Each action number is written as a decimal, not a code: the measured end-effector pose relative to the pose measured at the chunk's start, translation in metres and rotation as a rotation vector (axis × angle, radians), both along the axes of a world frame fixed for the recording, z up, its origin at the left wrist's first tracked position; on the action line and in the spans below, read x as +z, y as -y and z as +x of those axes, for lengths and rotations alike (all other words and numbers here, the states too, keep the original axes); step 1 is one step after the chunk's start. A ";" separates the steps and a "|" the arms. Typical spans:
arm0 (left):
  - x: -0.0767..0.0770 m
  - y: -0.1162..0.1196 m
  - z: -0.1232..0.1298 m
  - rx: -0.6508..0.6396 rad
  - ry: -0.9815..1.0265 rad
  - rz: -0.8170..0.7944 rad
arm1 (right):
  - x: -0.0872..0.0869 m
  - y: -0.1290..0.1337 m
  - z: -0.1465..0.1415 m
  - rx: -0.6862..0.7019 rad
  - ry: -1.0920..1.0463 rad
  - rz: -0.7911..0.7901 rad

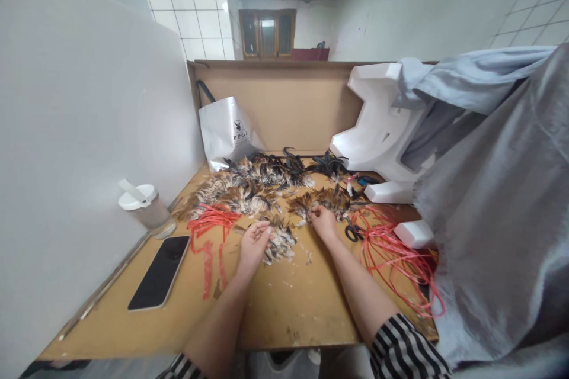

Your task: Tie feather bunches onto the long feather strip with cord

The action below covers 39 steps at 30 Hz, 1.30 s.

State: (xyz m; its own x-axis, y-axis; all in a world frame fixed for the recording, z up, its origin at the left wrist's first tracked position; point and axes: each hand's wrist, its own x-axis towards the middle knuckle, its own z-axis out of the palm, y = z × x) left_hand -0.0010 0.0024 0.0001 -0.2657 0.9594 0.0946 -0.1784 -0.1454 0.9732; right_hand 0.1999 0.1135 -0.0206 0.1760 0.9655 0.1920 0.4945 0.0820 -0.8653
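Observation:
My left hand (255, 243) is closed, fingertips pinched together at the left edge of a small pile of pale grey-brown feathers (281, 244); whatever lies between the fingertips is too small to name. To the right and farther back, my right hand (322, 220) has its fingers closed at the near edge of a brown feather pile (333, 200), and what they hold is hidden. Behind both hands spreads a long heap of brown, white and black feathers (249, 189). Black feathers (328, 164) lie at the back right.
Red strips (213, 219) and a phone (159, 272) lie left, near a lidded cup (149, 210). Black-handled scissors (354, 231) and tangled red strings (391, 249) are right. A silver bag (226, 133) stands behind; a white plastic frame (377, 124) and grey cloth (498, 207) border the right.

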 end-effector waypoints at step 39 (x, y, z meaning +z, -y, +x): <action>-0.003 -0.008 -0.024 0.232 0.053 0.122 | 0.028 0.110 -0.085 0.709 0.676 0.202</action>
State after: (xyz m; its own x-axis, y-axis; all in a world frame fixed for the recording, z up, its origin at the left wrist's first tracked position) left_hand -0.0254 0.0108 -0.0031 -0.4850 0.8545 0.1859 -0.1769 -0.3040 0.9361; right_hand 0.1150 0.0037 0.0071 -0.6346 0.7435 0.2109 0.6577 0.6629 -0.3579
